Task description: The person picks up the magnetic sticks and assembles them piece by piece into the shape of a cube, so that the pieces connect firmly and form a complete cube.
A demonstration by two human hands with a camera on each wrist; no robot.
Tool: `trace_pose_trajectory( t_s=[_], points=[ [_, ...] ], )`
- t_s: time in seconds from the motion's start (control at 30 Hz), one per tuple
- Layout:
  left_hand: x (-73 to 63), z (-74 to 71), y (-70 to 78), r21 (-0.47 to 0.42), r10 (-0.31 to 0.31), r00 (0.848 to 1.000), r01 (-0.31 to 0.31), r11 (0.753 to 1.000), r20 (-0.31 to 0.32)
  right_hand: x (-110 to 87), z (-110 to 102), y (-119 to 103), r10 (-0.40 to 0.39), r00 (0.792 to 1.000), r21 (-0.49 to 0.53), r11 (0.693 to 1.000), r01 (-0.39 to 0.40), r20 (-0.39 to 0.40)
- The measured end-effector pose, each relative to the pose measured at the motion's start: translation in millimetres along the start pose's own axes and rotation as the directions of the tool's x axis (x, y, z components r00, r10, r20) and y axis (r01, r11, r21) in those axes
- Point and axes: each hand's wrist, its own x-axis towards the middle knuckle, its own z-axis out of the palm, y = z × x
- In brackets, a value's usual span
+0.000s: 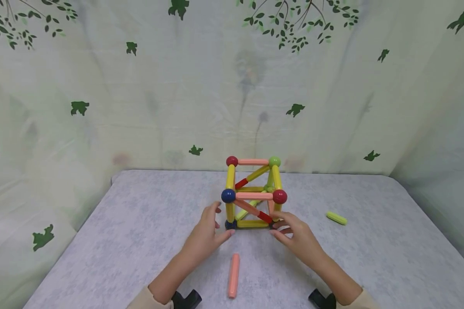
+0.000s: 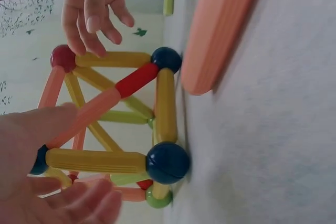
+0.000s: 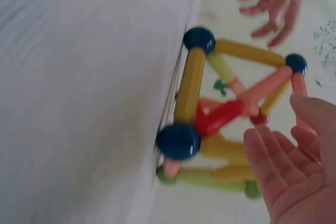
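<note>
A cube-like frame of magnetic rods and balls (image 1: 254,196) stands on the table, with diagonal rods across its sides. Yellow, pink, red and green rods join blue, red and green balls. My left hand (image 1: 206,231) is at its left side, fingers loosely spread, near the lower blue ball (image 2: 168,162). On the other side my right hand (image 1: 299,234) has relaxed fingers beside the lower right blue ball (image 3: 179,141). Neither hand grips anything in the wrist views. Whether any fingertip touches the frame is hard to tell.
One loose pink rod (image 1: 233,275) lies on the table in front of the frame, between the forearms. A short yellow-green rod (image 1: 336,218) lies to the right. Behind the grey table (image 1: 151,214) hangs a pale curtain (image 1: 201,86) with leaf prints.
</note>
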Motion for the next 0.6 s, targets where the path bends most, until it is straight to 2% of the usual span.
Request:
trace_pose_trajectory(
  t_s=[0.03, 0.1, 0.2, 0.3, 0.4, 0.5, 0.6],
  points=[
    [-3.5, 0.8, -1.8, 0.011, -0.013, 0.998, 0.012, 1.000, 0.055, -3.6, -6, 4, -0.013, 1.000, -0.029, 0.999, 0.013, -0.006],
    [-10.1, 3.1, -5.2, 0.018, -0.028, 0.985, 0.026, 1.000, 0.170, -10.0, -18, 12, -0.026, 0.999, -0.085, 0.996, 0.023, -0.029],
    [-19.9, 7.2, -8.2, 0.014, -0.040, 0.945, 0.038, 0.999, 0.324, -17.2, -34, 27, -0.007, 0.997, -0.176, 0.984, -0.006, -0.074],
    [-29.8, 11.5, -10.0, 0.000, -0.028, 0.904, 0.031, 1.000, 0.427, -21.5, -50, 44, 0.049, 0.994, -0.225, 0.972, -0.071, -0.100],
    [-36.9, 16.3, -11.6, 0.007, 0.004, 0.878, -0.009, 1.000, 0.478, -23.9, -65, 62, 0.122, 0.988, -0.266, 0.953, -0.144, -0.099],
    [-40.0, 20.2, -12.3, 0.001, 0.038, 0.875, -0.044, 0.999, 0.482, -26.4, -78, 80, 0.211, 0.975, -0.310, 0.924, -0.224, -0.072],
    [-41.0, 22.2, -12.1, -0.009, 0.060, 0.882, -0.063, 0.998, 0.468, -30.8, -87, 92, 0.310, 0.951, -0.335, 0.895, -0.294, -0.005]
  ],
)
